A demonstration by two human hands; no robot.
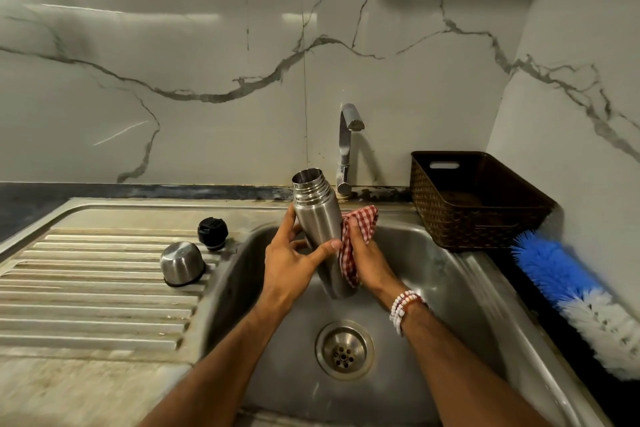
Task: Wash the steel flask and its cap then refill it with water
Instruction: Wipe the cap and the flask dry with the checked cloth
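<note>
The open steel flask (318, 215) is held upright, slightly tilted, over the sink basin (433, 274). My left hand (294, 262) grips its body from the left, thumb across the front. My right hand (367, 258) holds a red-and-white checked cloth (358, 229) against the flask's right side. The steel cup cap (180, 263) lies upside down on the draining board (97, 288). The black inner stopper (212, 232) stands just behind it.
The tap (347, 146) rises behind the flask, with no water running. A dark woven basket (474, 201) sits at the back right of the sink. A blue-and-white bottle brush (571, 295) lies on the right counter. The drain (344, 349) is below my wrists.
</note>
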